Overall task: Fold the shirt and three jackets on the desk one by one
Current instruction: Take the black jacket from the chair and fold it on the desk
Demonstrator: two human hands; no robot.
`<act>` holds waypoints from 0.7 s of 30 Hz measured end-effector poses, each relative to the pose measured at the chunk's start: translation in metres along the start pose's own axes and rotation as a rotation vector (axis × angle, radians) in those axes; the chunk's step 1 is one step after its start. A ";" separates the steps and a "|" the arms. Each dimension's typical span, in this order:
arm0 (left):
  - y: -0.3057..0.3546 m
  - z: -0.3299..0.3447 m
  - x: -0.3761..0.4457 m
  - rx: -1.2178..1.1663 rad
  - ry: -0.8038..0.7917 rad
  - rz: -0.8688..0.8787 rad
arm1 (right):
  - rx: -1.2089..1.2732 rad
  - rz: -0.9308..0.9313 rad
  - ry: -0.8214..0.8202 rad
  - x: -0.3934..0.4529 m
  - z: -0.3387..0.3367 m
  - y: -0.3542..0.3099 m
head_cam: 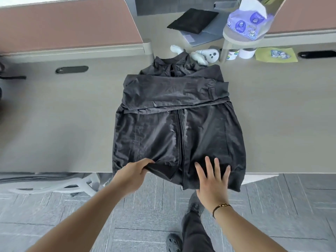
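Observation:
A dark grey zip jacket [179, 128] lies front-up on the grey desk [63, 124], collar at the far end, both sleeves folded across its chest. Its ribbed hem hangs over the desk's near edge. My left hand [134, 171] is shut on the hem left of the zipper, lifting a fold of it. My right hand [212, 177] lies flat with fingers spread on the hem right of the zipper. A folded black garment [192, 20] rests at the far side of the desk.
White controllers [201, 55] lie just behind the collar. A tissue pack [249, 22] sits on a small stand at the back right, with two white cups [240, 53] under it. A yellow-green cloth [276, 55] is further right. Brown partitions [63, 24] line the back.

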State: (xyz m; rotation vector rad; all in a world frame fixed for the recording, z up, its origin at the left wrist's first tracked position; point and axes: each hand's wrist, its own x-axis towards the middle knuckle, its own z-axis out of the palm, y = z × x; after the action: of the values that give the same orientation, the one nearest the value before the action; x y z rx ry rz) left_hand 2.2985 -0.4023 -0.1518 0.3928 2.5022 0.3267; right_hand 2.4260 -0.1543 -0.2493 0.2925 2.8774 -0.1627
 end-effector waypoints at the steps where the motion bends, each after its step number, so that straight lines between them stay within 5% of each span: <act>1: -0.003 -0.001 -0.001 0.026 0.008 0.016 | -0.002 -0.022 0.001 -0.001 0.000 0.002; 7: -0.026 0.021 -0.009 0.216 -0.054 0.100 | 0.043 -0.144 0.024 -0.015 -0.011 0.048; 14: -0.017 0.033 -0.020 0.207 -0.004 0.103 | 0.346 -0.072 -0.272 -0.015 -0.076 0.073; 21: -0.013 -0.013 -0.036 0.062 -0.392 0.141 | 0.338 -0.035 -0.588 -0.022 -0.114 0.075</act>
State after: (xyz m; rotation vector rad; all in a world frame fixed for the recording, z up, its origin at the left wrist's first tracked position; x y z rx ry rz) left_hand 2.3170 -0.4287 -0.1269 0.5979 2.1097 0.2039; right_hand 2.4368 -0.0702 -0.1401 0.2086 2.2629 -0.6297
